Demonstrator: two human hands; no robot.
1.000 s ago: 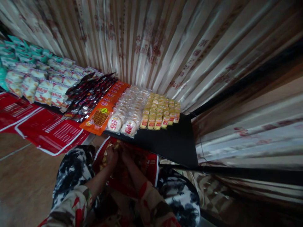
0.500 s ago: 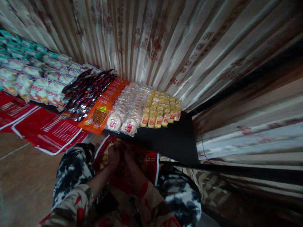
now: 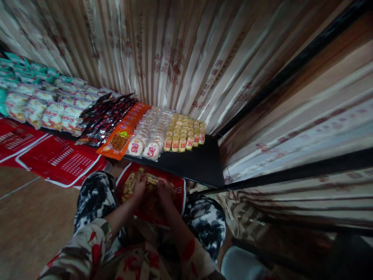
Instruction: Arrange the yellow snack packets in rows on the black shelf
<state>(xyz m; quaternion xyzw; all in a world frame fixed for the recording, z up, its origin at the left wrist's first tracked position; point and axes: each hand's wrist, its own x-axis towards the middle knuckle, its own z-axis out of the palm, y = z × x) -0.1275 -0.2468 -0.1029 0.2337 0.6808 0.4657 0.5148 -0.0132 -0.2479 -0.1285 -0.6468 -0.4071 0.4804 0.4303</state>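
My left hand [image 3: 139, 187] and my right hand [image 3: 164, 188] are down in a red plastic basket [image 3: 179, 194] that rests between my knees. Both close around small yellow-wrapped snack packets [image 3: 151, 178] lying in the basket. Above the basket, a black shelf [image 3: 198, 165] carries neat rows of the same small yellow packets [image 3: 185, 132]. Round white cakes in clear wrap [image 3: 148, 136] lie to their left.
Further left along the shelf lie orange snack packs [image 3: 122, 134], dark red foil packs [image 3: 106, 116], white-and-red bags [image 3: 52, 114] and teal packs [image 3: 17, 66]. Red baskets [image 3: 58, 163] hang below. A pleated patterned curtain [image 3: 175, 50] backs the shelf. Brown floor [image 3: 29, 217] is at left.
The view has shifted, so the basket and my hands show more clearly from above. My hands stay in the basket, now visibly gathering yellow packets.
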